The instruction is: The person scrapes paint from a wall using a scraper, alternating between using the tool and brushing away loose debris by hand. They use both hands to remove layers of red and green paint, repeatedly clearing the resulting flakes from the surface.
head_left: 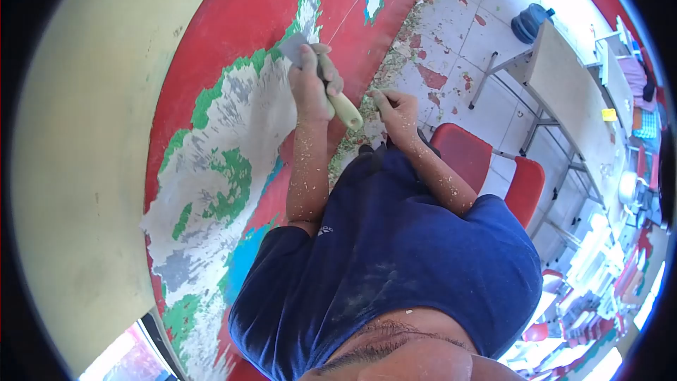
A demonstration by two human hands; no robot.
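My left hand (310,88) is wrapped round a putty knife (345,111) with a pale handle. Its flat metal blade (293,48) lies against the painted wall (233,21), at a scraped patch. Red paint there is stripped back to white and grey, with green and blue layers showing at the edges. To the right of the handle and apart from it, my right hand (398,114) is held with curled fingers; whatever they may enclose is hidden. Paint crumbs cling to both forearms.
Paint flakes (431,76) litter the tiled floor (486,0) along the wall's foot. Close on my right stands a red chair (462,154). Beyond it are a long table (564,85) and a blue water jug (530,25). More chairs and clutter fill the far right.
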